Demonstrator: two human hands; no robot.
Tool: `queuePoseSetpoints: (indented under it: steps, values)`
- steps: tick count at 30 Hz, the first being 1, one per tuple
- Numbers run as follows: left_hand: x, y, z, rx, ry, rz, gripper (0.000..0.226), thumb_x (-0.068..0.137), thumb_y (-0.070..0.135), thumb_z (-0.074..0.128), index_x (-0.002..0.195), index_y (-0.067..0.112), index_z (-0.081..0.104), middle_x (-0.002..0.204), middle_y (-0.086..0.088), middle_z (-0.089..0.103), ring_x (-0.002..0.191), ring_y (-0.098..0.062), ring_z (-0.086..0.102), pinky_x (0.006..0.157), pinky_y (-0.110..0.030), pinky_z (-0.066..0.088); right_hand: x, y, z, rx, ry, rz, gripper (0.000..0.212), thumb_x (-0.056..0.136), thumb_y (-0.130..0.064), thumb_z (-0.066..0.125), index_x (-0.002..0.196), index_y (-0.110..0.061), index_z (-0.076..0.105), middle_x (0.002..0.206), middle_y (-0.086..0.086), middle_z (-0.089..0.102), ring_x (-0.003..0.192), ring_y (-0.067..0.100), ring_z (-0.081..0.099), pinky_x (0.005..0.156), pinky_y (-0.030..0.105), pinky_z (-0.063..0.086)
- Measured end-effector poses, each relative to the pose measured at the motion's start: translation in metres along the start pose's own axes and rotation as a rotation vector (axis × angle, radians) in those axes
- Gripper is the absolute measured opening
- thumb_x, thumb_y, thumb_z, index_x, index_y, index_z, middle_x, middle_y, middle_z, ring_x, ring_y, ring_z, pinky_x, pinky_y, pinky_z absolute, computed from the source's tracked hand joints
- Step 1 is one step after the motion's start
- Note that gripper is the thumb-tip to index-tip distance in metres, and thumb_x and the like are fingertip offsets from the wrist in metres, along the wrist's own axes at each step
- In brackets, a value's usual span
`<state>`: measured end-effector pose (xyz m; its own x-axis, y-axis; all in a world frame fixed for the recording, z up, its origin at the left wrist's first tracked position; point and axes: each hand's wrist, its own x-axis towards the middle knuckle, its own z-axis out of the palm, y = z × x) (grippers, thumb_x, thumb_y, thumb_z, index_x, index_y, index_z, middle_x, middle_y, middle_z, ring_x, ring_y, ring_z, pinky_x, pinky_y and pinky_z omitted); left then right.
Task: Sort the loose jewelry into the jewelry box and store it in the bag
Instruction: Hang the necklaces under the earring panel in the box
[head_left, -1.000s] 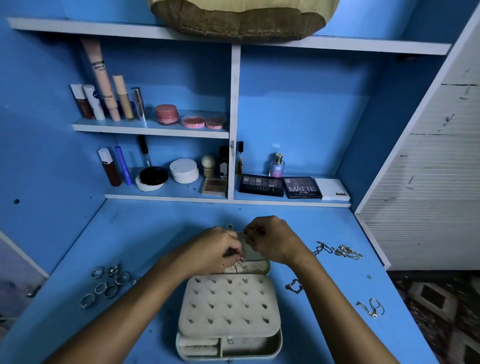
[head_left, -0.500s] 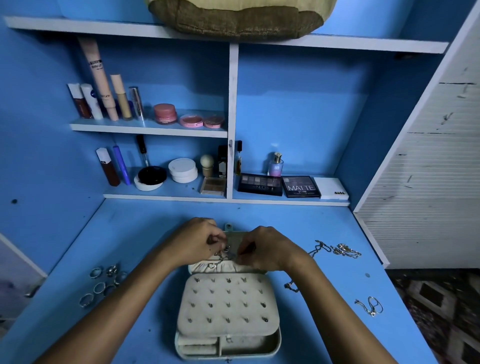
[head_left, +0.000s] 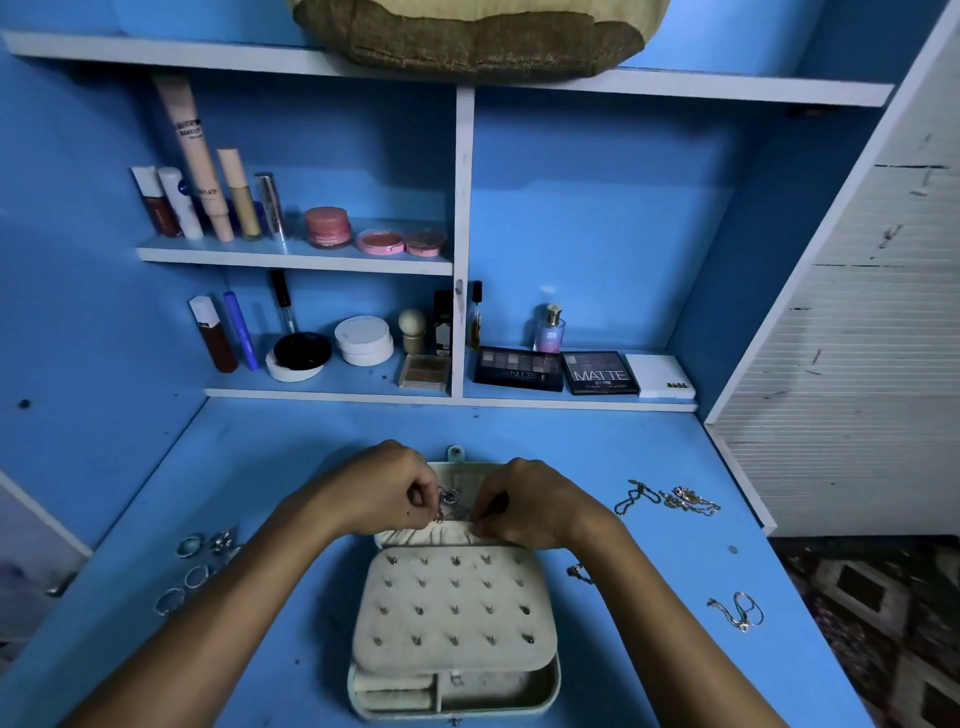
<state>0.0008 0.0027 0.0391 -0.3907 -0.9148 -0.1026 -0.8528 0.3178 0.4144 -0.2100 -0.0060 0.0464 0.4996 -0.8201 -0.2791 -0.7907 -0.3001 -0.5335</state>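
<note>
— Blue painted desk with white-edged shelves of cosmetics behind it. What sits on top?

— Up on the highest shelf, a woven tan and brown bag, only partly in view. On the desk itself, near the front edge, a pale cream jewelry box lies open, its padded earring panel studded with small earrings and its lid tipped away toward the shelves.

— And the hands?

— Both are over the lid's gathered pocket. The left hand and the right hand have their fingers curled, each pinching a small silver chain piece held between them, just above the pocket.

— Anything loose?

— Silver rings lie clustered on the desk's left side. Gold and silver chains lie to the right, with another silver necklace nearer the front and a small piece beside the right wrist.
</note>
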Motion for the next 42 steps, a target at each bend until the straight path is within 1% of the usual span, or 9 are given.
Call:
queuePoseSetpoints:
  steps: [6, 10, 14, 18, 21, 27, 35, 39, 42]
  values:
    - [0.003, 0.003, 0.000, 0.047, 0.106, 0.034, 0.013, 0.090, 0.024, 0.065, 0.100, 0.022, 0.073, 0.088, 0.018, 0.054, 0.073, 0.004, 0.052, 0.066, -0.006, 0.037, 0.000, 0.004, -0.002, 0.037, 0.006, -0.016, 0.014, 0.089, -0.026, 0.070, 0.102, -0.024, 0.076, 0.096, -0.014, 0.066, 0.088, 0.003, 0.057, 0.067, 0.009, 0.040]
    - [0.003, 0.010, 0.008, 0.123, 0.088, 0.043, 0.028, 0.096, 0.018, 0.052, 0.116, 0.022, 0.070, 0.103, 0.011, 0.057, 0.093, -0.006, 0.054, 0.069, -0.010, 0.036, -0.001, 0.005, -0.002, 0.048, 0.000, -0.028, 0.012, 0.090, -0.026, 0.069, 0.100, -0.024, 0.075, 0.085, -0.021, 0.058, 0.081, 0.000, 0.056, 0.063, 0.008, 0.037]
    - [0.000, 0.011, 0.010, 0.083, 0.051, 0.029, 0.030, 0.093, 0.008, 0.048, 0.102, 0.022, 0.073, 0.098, 0.015, 0.058, 0.093, -0.003, 0.054, 0.065, -0.001, 0.031, -0.001, 0.008, -0.001, 0.083, 0.012, -0.027, 0.007, 0.089, -0.026, 0.070, 0.085, -0.032, 0.068, 0.083, -0.020, 0.061, 0.079, -0.001, 0.058, 0.065, 0.010, 0.039]
    - [-0.003, 0.010, 0.008, 0.048, -0.027, 0.022, 0.032, 0.088, 0.002, 0.048, 0.091, 0.021, 0.074, 0.089, 0.021, 0.058, 0.087, 0.000, 0.056, 0.073, -0.009, 0.041, 0.000, 0.008, 0.000, 0.082, 0.018, -0.042, 0.009, 0.088, -0.026, 0.070, 0.083, -0.032, 0.066, 0.084, -0.019, 0.062, 0.078, -0.003, 0.057, 0.066, 0.011, 0.040]
    - [-0.003, 0.010, 0.008, 0.040, -0.061, 0.013, 0.030, 0.088, 0.004, 0.049, 0.092, 0.020, 0.074, 0.088, 0.021, 0.058, 0.088, 0.000, 0.057, 0.080, -0.019, 0.048, 0.000, 0.009, 0.000, 0.100, 0.018, -0.039, 0.007, 0.088, -0.026, 0.071, 0.084, -0.032, 0.068, 0.086, -0.017, 0.064, 0.080, -0.002, 0.059, 0.067, 0.012, 0.041]
    - [0.001, 0.019, 0.010, 0.013, -0.079, 0.016, 0.026, 0.090, 0.009, 0.051, 0.106, 0.025, 0.064, 0.093, 0.016, 0.054, 0.083, 0.000, 0.049, 0.071, -0.016, 0.040, -0.001, 0.010, 0.000, 0.145, 0.024, -0.020, 0.008, 0.088, -0.026, 0.072, 0.086, -0.033, 0.070, 0.092, -0.014, 0.067, 0.083, 0.000, 0.061, 0.069, 0.013, 0.044]
    - [0.001, 0.025, 0.011, -0.024, -0.162, -0.113, 0.032, 0.086, 0.020, 0.055, 0.054, 0.023, 0.050, 0.053, 0.010, 0.048, 0.049, -0.004, 0.042, 0.048, -0.020, 0.033, 0.000, 0.010, 0.000, 0.137, 0.020, -0.019, 0.012, 0.089, -0.025, 0.072, 0.082, -0.034, 0.068, 0.083, -0.019, 0.064, 0.078, -0.003, 0.059, 0.065, 0.010, 0.040]
    - [0.001, 0.032, 0.010, 0.010, -0.135, -0.108, 0.030, 0.085, 0.026, 0.059, 0.056, 0.022, 0.054, 0.052, 0.010, 0.051, 0.050, -0.004, 0.046, 0.049, -0.019, 0.034, 0.000, 0.012, 0.002, 0.145, 0.031, -0.012, 0.009, 0.088, -0.025, 0.072, 0.083, -0.032, 0.070, 0.084, -0.018, 0.066, 0.078, -0.004, 0.060, 0.065, 0.009, 0.041]
    - [-0.001, 0.031, 0.009, 0.039, -0.104, -0.062, 0.012, 0.082, 0.026, 0.061, 0.070, 0.025, 0.058, 0.064, 0.009, 0.059, 0.059, -0.005, 0.052, 0.053, -0.022, 0.040, 0.001, 0.013, 0.003, 0.146, 0.050, -0.008, 0.005, 0.087, -0.024, 0.073, 0.090, -0.026, 0.075, 0.089, -0.012, 0.069, 0.082, 0.001, 0.063, 0.068, 0.012, 0.044]
